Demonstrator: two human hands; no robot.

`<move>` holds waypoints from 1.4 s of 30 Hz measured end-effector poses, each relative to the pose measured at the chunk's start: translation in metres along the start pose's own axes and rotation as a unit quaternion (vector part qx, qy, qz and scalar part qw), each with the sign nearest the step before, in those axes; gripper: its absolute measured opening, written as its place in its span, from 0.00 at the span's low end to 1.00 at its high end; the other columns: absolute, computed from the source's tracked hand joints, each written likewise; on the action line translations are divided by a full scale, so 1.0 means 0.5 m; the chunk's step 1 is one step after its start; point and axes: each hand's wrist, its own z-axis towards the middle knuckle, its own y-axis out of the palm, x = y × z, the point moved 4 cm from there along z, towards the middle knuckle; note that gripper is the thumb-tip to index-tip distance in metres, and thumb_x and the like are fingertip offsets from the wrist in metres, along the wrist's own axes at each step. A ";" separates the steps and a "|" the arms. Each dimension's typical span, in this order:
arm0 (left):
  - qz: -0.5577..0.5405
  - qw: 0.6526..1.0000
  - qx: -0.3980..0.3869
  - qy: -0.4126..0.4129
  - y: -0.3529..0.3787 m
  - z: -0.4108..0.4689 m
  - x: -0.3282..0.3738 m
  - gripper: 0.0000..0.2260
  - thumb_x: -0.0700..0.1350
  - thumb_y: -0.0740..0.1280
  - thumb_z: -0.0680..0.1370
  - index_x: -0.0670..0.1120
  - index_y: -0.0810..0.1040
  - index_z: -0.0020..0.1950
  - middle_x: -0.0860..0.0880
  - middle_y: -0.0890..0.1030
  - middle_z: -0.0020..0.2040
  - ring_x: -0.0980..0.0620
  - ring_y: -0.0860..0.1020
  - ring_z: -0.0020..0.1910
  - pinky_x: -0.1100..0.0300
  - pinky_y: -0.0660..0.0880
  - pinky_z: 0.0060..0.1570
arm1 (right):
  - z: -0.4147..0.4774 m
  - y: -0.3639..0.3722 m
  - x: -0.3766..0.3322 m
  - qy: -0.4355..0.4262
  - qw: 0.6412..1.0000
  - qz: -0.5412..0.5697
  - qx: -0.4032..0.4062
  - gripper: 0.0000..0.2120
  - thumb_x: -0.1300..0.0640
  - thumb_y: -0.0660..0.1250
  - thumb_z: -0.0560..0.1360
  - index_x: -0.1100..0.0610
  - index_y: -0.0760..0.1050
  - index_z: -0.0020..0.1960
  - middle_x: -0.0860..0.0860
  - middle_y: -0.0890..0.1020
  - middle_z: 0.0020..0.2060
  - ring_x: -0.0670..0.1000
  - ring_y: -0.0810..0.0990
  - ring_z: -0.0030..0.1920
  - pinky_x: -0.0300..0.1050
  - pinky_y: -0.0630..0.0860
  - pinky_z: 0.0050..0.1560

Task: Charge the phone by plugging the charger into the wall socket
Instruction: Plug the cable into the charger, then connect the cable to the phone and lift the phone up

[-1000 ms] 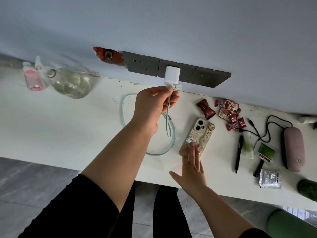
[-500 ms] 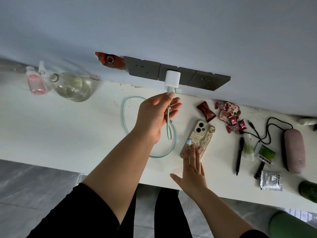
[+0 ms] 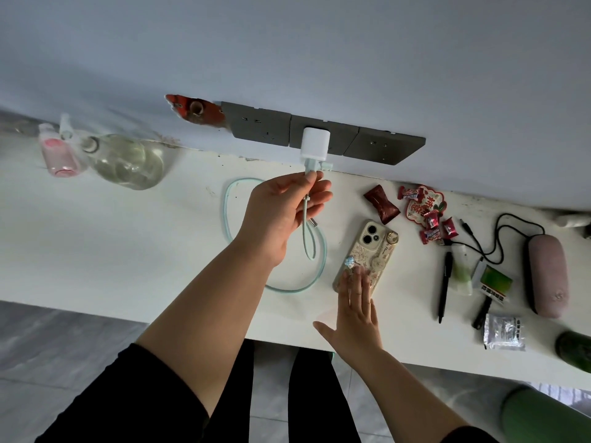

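A white charger sits plugged into the middle grey wall socket above the white table. Its mint-green cable hangs down and loops on the table. My left hand is just below the charger, with thumb and fingertips loosely pinching the cable near its connector. The cable's free metal end dangles beside my palm. The phone lies face down in a cream patterned case. My right hand is flat and open, fingertips resting on the phone's near end.
A clear spray bottle and a pink bottle stand at the left. Right of the phone lie candies, a black pen, a black cord, a pink case and a foil packet.
My left hand has slid a little down from the charger and its fingers have loosened around the cable. My right hand stays on the phone.
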 end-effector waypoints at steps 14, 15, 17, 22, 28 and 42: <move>0.368 0.913 0.143 -0.106 -0.049 0.014 -0.276 0.11 0.45 0.69 0.74 0.39 0.78 0.52 0.43 0.82 0.47 0.44 0.79 0.48 0.57 0.72 0.47 | 0.000 -0.004 0.000 -0.004 1.000 0.010 -0.007 0.53 0.37 0.62 0.73 0.53 0.21 0.71 0.46 0.18 0.65 0.49 0.19 0.68 0.52 0.41 0.78; 0.369 0.913 0.157 -0.080 -0.029 0.018 -0.278 0.14 0.47 0.70 0.73 0.39 0.77 0.53 0.43 0.81 0.48 0.46 0.78 0.48 0.60 0.71 0.48 | 0.001 -0.004 0.000 -0.005 1.000 0.013 -0.006 0.53 0.38 0.63 0.73 0.53 0.22 0.72 0.46 0.18 0.65 0.49 0.19 0.68 0.52 0.41 0.78; 0.339 0.921 0.184 -0.049 0.001 0.029 -0.277 0.16 0.47 0.72 0.73 0.40 0.75 0.56 0.44 0.79 0.50 0.48 0.76 0.48 0.72 0.68 0.44 | 0.000 -0.004 -0.001 -0.009 1.000 0.016 0.001 0.53 0.38 0.63 0.73 0.52 0.21 0.70 0.46 0.18 0.66 0.49 0.19 0.68 0.52 0.41 0.77; 0.461 0.870 0.174 -0.006 0.003 0.048 -0.275 0.08 0.42 0.65 0.75 0.40 0.78 0.51 0.41 0.82 0.48 0.43 0.80 0.49 0.53 0.76 0.48 | -0.003 -0.007 0.005 -0.020 0.999 0.028 0.026 0.51 0.40 0.63 0.74 0.52 0.25 0.74 0.45 0.21 0.68 0.48 0.23 0.71 0.50 0.41 0.77; 0.523 0.841 0.128 -0.047 -0.071 -0.032 -0.313 0.05 0.41 0.67 0.72 0.44 0.81 0.44 0.46 0.83 0.41 0.44 0.81 0.42 0.59 0.72 0.37 | -0.011 -0.029 0.015 -0.041 0.995 0.074 0.049 0.41 0.47 0.61 0.77 0.51 0.37 0.78 0.43 0.30 0.74 0.45 0.31 0.76 0.50 0.47 0.79; 0.433 0.880 0.194 -0.025 -0.041 0.027 -0.322 0.11 0.53 0.66 0.73 0.47 0.80 0.48 0.46 0.83 0.47 0.45 0.81 0.48 0.48 0.78 0.49 | 0.076 -0.137 0.035 0.303 0.866 0.369 0.148 0.54 0.35 0.73 0.64 0.54 0.47 0.77 0.57 0.61 0.70 0.60 0.61 0.70 0.58 0.64 0.67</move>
